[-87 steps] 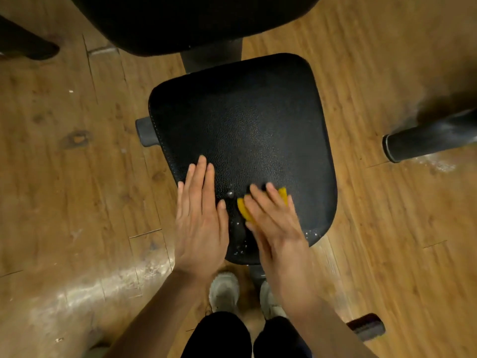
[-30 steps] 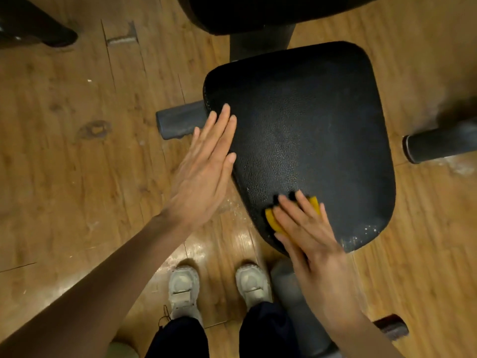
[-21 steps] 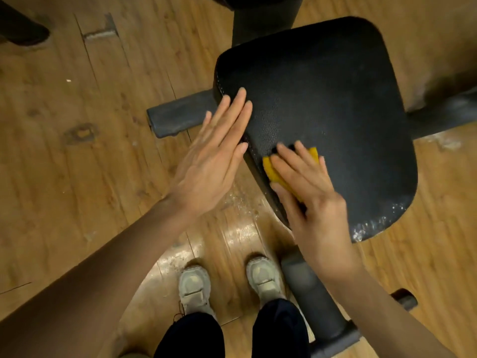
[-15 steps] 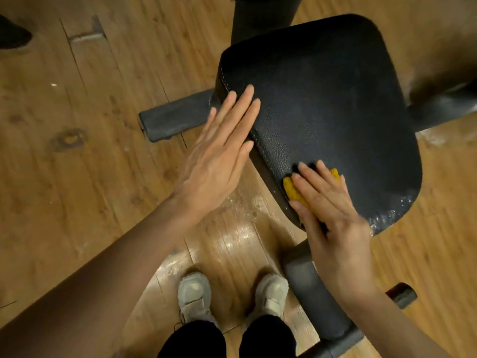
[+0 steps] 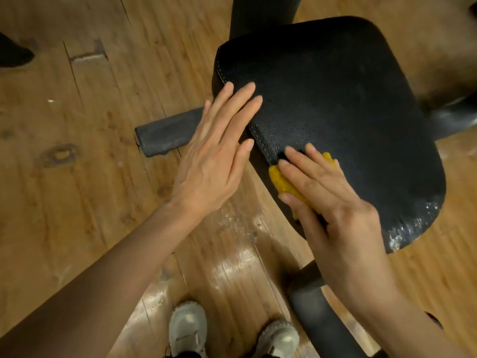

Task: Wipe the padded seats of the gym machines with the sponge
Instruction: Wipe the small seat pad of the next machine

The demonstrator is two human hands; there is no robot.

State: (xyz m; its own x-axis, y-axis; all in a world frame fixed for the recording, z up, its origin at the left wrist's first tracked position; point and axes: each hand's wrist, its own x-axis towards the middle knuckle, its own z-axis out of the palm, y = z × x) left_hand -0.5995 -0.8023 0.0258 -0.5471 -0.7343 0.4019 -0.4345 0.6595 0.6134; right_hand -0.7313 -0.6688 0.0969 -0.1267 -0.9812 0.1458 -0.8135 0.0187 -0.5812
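A black padded seat [image 5: 348, 104] fills the upper right of the head view, with wet droplets at its near right corner. My right hand [image 5: 333, 202] presses a yellow sponge [image 5: 280, 180] flat against the seat's near left edge, fingers straight over it. My left hand [image 5: 214, 151] lies flat with straight fingers, its fingertips touching the seat's left edge. Most of the sponge is hidden under my right hand.
A dark foam-covered bar [image 5: 165, 135] sticks out left from under the seat. Another dark bar [image 5: 454, 117] shows at the right, and the machine's frame tube [image 5: 317, 313] runs below the seat. My shoes [image 5: 188, 329] stand on the wet wooden floor [image 5: 77, 202].
My right hand slid the sponge along the seat's near left edge, forward then back. My left hand shifted further onto the seat's left edge. The camera moved closer.
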